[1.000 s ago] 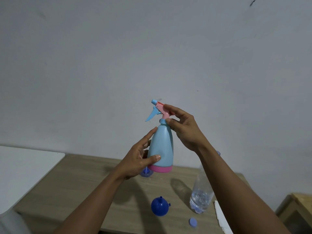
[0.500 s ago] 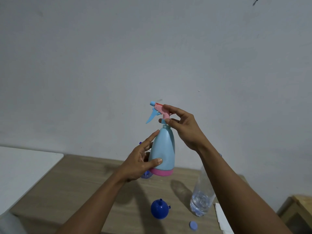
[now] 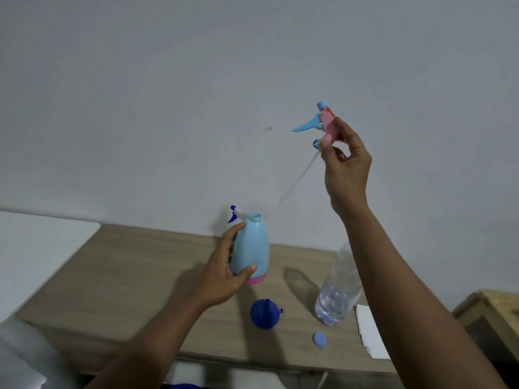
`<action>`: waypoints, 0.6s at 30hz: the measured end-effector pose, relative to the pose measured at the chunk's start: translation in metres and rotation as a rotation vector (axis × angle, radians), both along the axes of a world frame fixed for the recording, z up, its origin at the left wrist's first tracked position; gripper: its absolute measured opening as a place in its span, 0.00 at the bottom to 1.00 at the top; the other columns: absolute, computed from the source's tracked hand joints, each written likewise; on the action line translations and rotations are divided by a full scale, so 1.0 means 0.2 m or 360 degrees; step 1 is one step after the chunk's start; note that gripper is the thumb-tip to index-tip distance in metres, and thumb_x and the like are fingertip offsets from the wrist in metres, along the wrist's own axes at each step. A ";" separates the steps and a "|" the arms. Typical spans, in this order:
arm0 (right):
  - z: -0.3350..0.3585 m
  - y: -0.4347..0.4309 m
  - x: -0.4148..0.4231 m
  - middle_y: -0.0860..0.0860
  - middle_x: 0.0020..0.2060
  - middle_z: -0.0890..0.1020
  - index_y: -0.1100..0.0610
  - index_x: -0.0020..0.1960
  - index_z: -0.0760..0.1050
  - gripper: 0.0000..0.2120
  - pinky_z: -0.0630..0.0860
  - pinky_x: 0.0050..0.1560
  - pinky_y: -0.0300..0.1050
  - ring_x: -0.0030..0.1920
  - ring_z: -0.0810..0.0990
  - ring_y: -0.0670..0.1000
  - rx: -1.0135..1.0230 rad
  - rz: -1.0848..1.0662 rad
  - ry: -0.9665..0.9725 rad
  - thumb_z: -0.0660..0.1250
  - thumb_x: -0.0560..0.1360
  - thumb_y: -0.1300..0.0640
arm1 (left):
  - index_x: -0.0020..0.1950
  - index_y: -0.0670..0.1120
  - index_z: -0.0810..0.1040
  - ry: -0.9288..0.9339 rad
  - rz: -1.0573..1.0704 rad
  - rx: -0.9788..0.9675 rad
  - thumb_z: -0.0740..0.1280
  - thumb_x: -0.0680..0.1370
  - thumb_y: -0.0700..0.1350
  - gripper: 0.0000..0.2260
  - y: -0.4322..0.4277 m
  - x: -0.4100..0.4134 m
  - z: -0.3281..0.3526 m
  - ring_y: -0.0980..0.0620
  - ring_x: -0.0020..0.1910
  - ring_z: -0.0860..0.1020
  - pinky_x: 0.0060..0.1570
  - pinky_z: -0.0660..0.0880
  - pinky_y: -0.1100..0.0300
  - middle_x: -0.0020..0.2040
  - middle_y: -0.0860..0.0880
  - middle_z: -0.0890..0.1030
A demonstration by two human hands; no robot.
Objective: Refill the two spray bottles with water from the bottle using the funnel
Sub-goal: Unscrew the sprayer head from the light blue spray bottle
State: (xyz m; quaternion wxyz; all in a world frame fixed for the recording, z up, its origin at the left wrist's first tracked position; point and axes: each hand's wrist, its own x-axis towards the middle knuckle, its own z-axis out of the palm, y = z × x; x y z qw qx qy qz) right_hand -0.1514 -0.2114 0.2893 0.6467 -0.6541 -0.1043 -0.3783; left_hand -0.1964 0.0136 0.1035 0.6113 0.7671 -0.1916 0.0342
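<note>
My left hand [image 3: 224,273] grips the light blue spray bottle [image 3: 254,248] with a pink base, upright above the table, its neck open. High to the right, my right hand [image 3: 344,169] pinches the pink and blue spray head [image 3: 323,122], whose clear dip tube [image 3: 299,178] hangs free down to the left. A second spray bottle's dark blue trigger [image 3: 232,214] peeks out behind the left hand. The dark blue funnel [image 3: 265,314] lies on the wooden table [image 3: 134,265]. The clear water bottle [image 3: 338,290] stands uncapped to the right, a little water in its bottom.
A pale blue bottle cap [image 3: 320,338] lies near the table's front edge. A white folded paper [image 3: 370,335] sits beside the water bottle. A white surface [image 3: 36,248] adjoins the table on the left, a wooden piece [image 3: 494,313] on the right. A grey wall rises behind.
The spray head came off the light blue bottle: my right hand lifted it up and right, tube pulled clear. My left hand lowered the bottle.
</note>
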 end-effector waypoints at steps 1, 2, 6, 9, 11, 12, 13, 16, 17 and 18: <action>-0.05 -0.02 0.03 0.55 0.58 0.81 0.54 0.67 0.76 0.17 0.78 0.50 0.42 0.51 0.85 0.54 -0.0046 -0.0023 0.0037 0.67 0.78 0.63 | 0.74 0.63 0.59 0.0013 0.0018 0.0011 0.76 0.73 0.41 0.39 0.01 0.01 -0.06 0.54 0.66 0.74 0.59 0.78 0.55 0.72 0.54 0.68; -0.11 -0.03 0.06 0.56 0.59 0.80 0.54 0.66 0.76 0.17 0.78 0.49 0.41 0.51 0.84 0.54 -0.0110 -0.0044 0.0088 0.67 0.78 0.63 | 0.74 0.62 0.59 0.0008 0.0043 0.0029 0.76 0.73 0.41 0.38 0.02 0.01 -0.12 0.54 0.66 0.74 0.58 0.78 0.57 0.73 0.55 0.67; -0.51 -0.08 0.16 0.54 0.58 0.79 0.57 0.64 0.77 0.15 0.81 0.49 0.46 0.51 0.83 0.55 -0.0446 -0.0140 0.0429 0.66 0.78 0.62 | 0.73 0.64 0.57 0.0053 0.0134 0.0167 0.76 0.73 0.45 0.37 0.08 0.03 -0.38 0.54 0.65 0.74 0.52 0.79 0.63 0.72 0.55 0.66; -0.84 -0.08 0.18 0.51 0.56 0.79 0.56 0.60 0.77 0.10 0.79 0.47 0.39 0.50 0.81 0.52 -0.0623 -0.0153 0.0703 0.65 0.79 0.61 | 0.71 0.69 0.55 0.0020 0.0182 0.0241 0.75 0.74 0.45 0.38 0.10 0.04 -0.57 0.57 0.66 0.71 0.51 0.76 0.71 0.71 0.58 0.63; -1.02 -0.07 0.16 0.45 0.52 0.79 0.54 0.56 0.78 0.09 0.74 0.47 0.28 0.50 0.79 0.47 -0.0645 -0.0135 0.0859 0.64 0.80 0.64 | 0.70 0.72 0.53 -0.0009 0.0181 0.0286 0.74 0.74 0.44 0.40 0.12 0.04 -0.68 0.59 0.67 0.69 0.50 0.74 0.74 0.71 0.60 0.62; -1.10 -0.07 0.16 0.41 0.50 0.78 0.52 0.54 0.77 0.11 0.72 0.47 0.25 0.50 0.78 0.44 -0.0648 -0.0124 0.0937 0.63 0.79 0.66 | 0.71 0.70 0.54 -0.0009 0.0166 0.0297 0.74 0.74 0.43 0.39 0.12 0.04 -0.73 0.59 0.67 0.69 0.50 0.74 0.75 0.71 0.59 0.62; -1.17 -0.07 0.15 0.38 0.49 0.78 0.51 0.53 0.77 0.13 0.71 0.47 0.23 0.49 0.78 0.42 -0.0640 -0.0112 0.1021 0.63 0.79 0.68 | 0.72 0.67 0.55 -0.0021 0.0153 0.0313 0.74 0.74 0.42 0.39 0.13 0.04 -0.78 0.57 0.67 0.69 0.51 0.73 0.75 0.72 0.57 0.62; -1.36 -0.08 0.17 0.44 0.48 0.82 0.53 0.53 0.78 0.11 0.71 0.44 0.22 0.47 0.78 0.40 -0.0619 -0.0061 0.1262 0.64 0.78 0.67 | 0.75 0.52 0.59 -0.0090 0.0133 0.0400 0.75 0.72 0.41 0.37 0.14 0.06 -0.89 0.59 0.70 0.67 0.54 0.72 0.76 0.74 0.61 0.60; -1.42 -0.09 0.19 0.45 0.48 0.82 0.53 0.53 0.78 0.09 0.71 0.43 0.23 0.46 0.79 0.40 -0.0613 -0.0041 0.1340 0.65 0.78 0.66 | 0.74 0.49 0.60 -0.0110 0.0125 0.0430 0.76 0.72 0.41 0.37 0.14 0.06 -0.92 0.61 0.70 0.66 0.55 0.72 0.76 0.74 0.64 0.59; -1.47 -0.09 0.20 0.45 0.48 0.82 0.54 0.53 0.78 0.08 0.72 0.42 0.24 0.46 0.79 0.40 -0.0598 -0.0028 0.1413 0.65 0.78 0.65 | 0.74 0.47 0.60 -0.0133 0.0113 0.0464 0.77 0.71 0.41 0.37 0.15 0.07 -0.94 0.62 0.71 0.65 0.56 0.73 0.74 0.75 0.63 0.58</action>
